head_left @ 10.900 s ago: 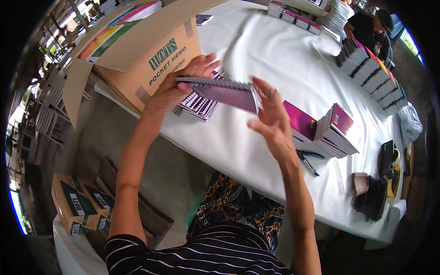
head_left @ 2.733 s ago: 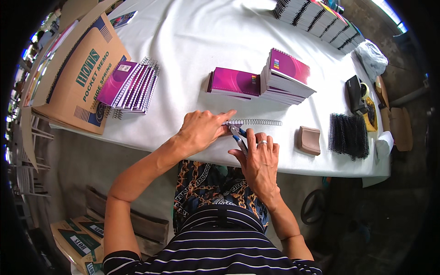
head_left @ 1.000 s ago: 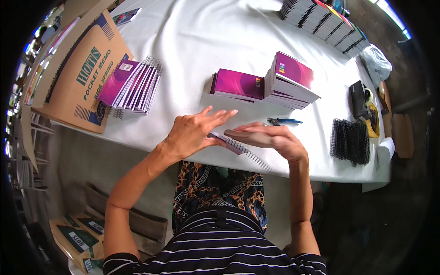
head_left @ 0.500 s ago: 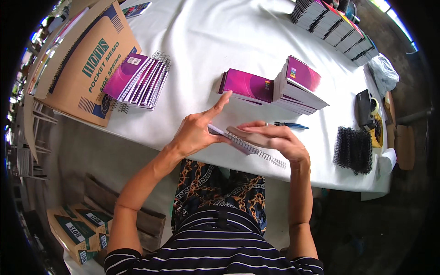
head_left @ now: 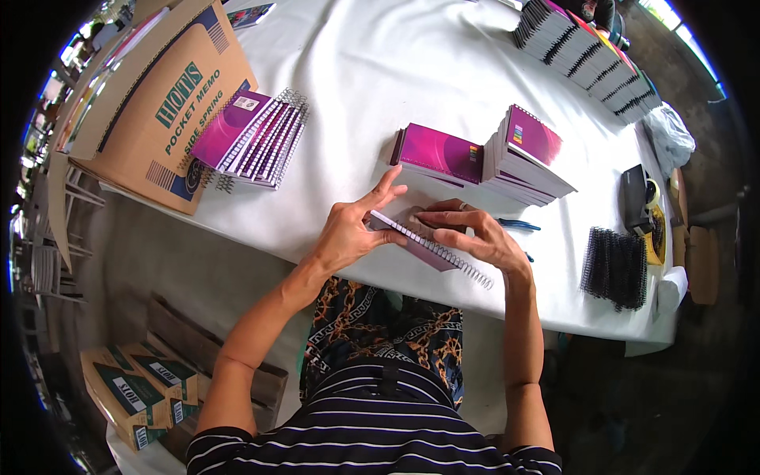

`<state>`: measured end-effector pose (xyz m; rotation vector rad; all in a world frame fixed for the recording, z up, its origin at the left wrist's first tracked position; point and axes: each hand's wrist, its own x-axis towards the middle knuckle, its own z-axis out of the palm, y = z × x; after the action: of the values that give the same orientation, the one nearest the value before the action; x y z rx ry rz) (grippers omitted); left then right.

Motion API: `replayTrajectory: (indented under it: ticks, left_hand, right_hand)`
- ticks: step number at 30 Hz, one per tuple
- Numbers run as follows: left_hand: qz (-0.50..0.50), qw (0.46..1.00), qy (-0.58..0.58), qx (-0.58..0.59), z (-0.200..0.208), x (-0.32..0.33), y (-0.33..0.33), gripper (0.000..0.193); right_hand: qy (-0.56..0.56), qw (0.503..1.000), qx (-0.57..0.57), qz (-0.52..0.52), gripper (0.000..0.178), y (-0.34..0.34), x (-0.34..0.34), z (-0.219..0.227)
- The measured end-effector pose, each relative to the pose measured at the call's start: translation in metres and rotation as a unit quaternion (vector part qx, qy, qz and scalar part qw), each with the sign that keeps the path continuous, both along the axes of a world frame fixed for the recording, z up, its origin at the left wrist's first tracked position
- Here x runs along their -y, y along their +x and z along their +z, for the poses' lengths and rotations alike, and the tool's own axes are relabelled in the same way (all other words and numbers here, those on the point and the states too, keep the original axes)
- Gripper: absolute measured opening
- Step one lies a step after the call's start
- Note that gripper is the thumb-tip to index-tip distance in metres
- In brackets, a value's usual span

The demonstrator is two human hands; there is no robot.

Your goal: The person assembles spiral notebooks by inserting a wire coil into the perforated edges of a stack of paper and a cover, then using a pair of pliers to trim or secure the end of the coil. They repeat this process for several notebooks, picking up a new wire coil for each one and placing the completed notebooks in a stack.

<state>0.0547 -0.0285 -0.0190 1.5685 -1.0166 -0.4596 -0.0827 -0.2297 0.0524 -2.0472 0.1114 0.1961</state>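
Far left: cardboard box (head_left: 170, 107) on its side, a fanned row of purple spiral notebooks (head_left: 253, 138) leaning by it on the white surface (head_left: 356, 79).

Centre: my left hand (head_left: 348, 229), fingers spread, steadies the near end of a small purple notebook (head_left: 423, 247) tilted up over the surface's near edge. My right hand (head_left: 475, 237) has its grip pinched on the wire spiral (head_left: 463, 267) along the spine.

Step, as I judge it: seating the spiral in the holes. Next calls for a fine, even press along the spine.

Right: flat purple stacks (head_left: 483, 154), blue pen (head_left: 518, 226), black binding combs (head_left: 616, 267).
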Motion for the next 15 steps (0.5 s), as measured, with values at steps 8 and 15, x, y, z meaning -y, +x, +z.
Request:
replayTrajectory:
  ticks: [8, 15]
  left_hand:
    - [-0.004, 1.0, -0.021, 0.0, 0.0, 0.003, 0.001, 0.103]
    - [-0.02, 0.999, -0.001, -0.025, -0.001, 0.0, 0.005, 0.107]
  right_hand:
    - [0.138, 0.989, 0.054, 0.003, 0.053, 0.0, 0.01, -0.014]
    - [0.148, 0.987, 0.055, -0.008, 0.05, 0.005, 0.005, -0.014]
